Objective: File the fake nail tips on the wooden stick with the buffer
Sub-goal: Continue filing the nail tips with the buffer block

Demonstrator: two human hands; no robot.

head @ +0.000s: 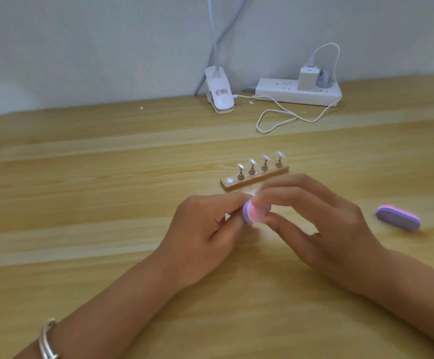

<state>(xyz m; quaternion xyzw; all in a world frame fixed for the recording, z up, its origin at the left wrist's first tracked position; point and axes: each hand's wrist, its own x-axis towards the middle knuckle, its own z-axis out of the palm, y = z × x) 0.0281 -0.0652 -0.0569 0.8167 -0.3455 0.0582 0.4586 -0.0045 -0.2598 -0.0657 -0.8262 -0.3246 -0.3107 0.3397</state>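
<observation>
A wooden stick [254, 178] lies on the table with several metal pegs, each topped by a clear nail tip [252, 161]; its leftmost slot is bare. Just in front of it, my right hand [322, 224] pinches a pink and purple buffer [254, 212] between thumb and fingers. My left hand [205, 229] has its fingers curled against the buffer's left end, pinching something small that the buffer and fingers hide. The two hands meet above the table.
A second purple and pink buffer [398, 217] lies on the wooden table [107, 203] to the right. At the back stand a white clip lamp [219, 95], a power strip [298, 93] with chargers and a looped white cable [285, 117].
</observation>
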